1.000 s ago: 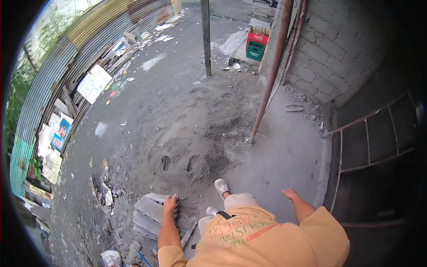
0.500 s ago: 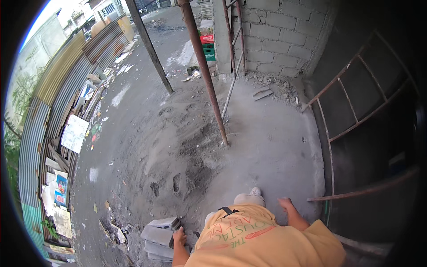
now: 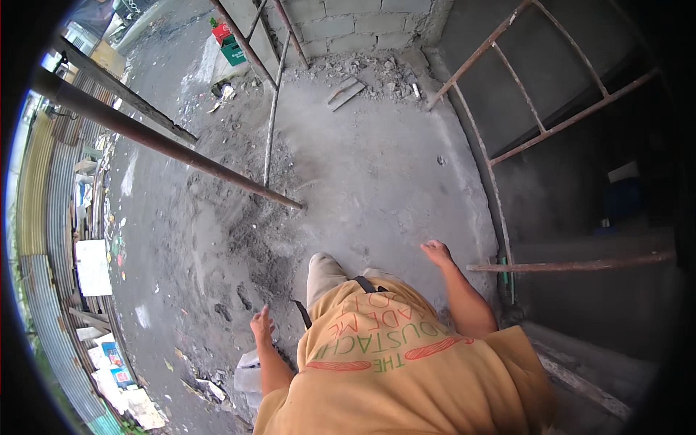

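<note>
My left hand [image 3: 262, 325] hangs free beside my body, its fingers apart and nothing in them. Just below it, partly covered by my forearm, is a stack of grey concrete blocks [image 3: 247, 373]; hand and blocks are apart. On the other side, my right hand [image 3: 436, 252] is held out over the grey floor [image 3: 370, 196], loosely open and without any object. A rusty metal bar [image 3: 573, 266] of the scaffold frame is the thing nearest to it.
A slanting rusty pole [image 3: 167, 148] stands ahead on the left, with a wooden post [image 3: 127, 94] beyond. Scaffold frames [image 3: 533, 138] line the right side. Loose planks [image 3: 345, 94] and rubble lie by the block wall [image 3: 348, 29]. Crates [image 3: 233, 51] stand far off; corrugated sheets [image 3: 43, 196] edge the left.
My left hand has come off the block stack and moved up. My right hand has swung forward. The view has turned right, and my body is farther forward past the blocks.
</note>
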Action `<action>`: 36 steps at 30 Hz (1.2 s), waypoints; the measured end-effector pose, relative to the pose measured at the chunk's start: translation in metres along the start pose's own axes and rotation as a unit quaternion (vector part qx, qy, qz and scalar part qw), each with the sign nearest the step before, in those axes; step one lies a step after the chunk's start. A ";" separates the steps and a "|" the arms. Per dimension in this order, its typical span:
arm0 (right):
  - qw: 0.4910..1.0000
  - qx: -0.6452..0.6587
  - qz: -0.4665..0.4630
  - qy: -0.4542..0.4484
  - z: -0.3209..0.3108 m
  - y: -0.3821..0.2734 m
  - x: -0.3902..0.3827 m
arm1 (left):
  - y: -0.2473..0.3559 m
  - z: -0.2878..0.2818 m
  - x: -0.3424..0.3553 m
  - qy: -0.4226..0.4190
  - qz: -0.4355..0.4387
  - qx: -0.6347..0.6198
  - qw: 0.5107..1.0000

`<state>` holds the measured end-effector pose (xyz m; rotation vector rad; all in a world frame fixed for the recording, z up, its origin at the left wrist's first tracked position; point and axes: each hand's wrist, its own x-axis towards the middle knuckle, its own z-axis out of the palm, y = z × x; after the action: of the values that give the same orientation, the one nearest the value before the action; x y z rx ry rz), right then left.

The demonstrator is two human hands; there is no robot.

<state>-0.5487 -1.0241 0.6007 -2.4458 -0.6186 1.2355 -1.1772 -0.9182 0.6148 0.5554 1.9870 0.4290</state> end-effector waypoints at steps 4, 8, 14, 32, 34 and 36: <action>0.986 0.069 0.147 0.025 0.001 0.102 0.014 | -0.033 0.076 -0.004 -0.074 -0.016 0.272 0.959; 0.954 0.170 0.248 0.021 -0.009 0.113 0.000 | 0.031 0.156 0.053 -0.139 0.070 0.355 0.922; 0.905 0.279 0.265 0.180 -0.060 0.050 0.039 | 0.312 0.293 0.166 -0.173 0.055 0.206 0.961; 0.847 0.158 -0.382 0.334 -0.457 -0.480 0.442 | 0.718 0.850 -0.010 -0.463 0.041 -0.022 0.885; 0.845 0.117 -0.428 0.299 -0.457 -0.509 0.494 | 0.712 0.933 -0.077 -0.511 -0.059 -0.019 0.857; 0.873 0.099 -0.410 0.244 -0.443 -0.491 0.552 | 0.740 0.992 -0.145 -0.620 0.235 0.097 0.742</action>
<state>-0.0077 -0.3637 0.7133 -1.8471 -1.1284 0.3029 -0.0855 -0.3188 0.6581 1.1115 0.5667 0.0553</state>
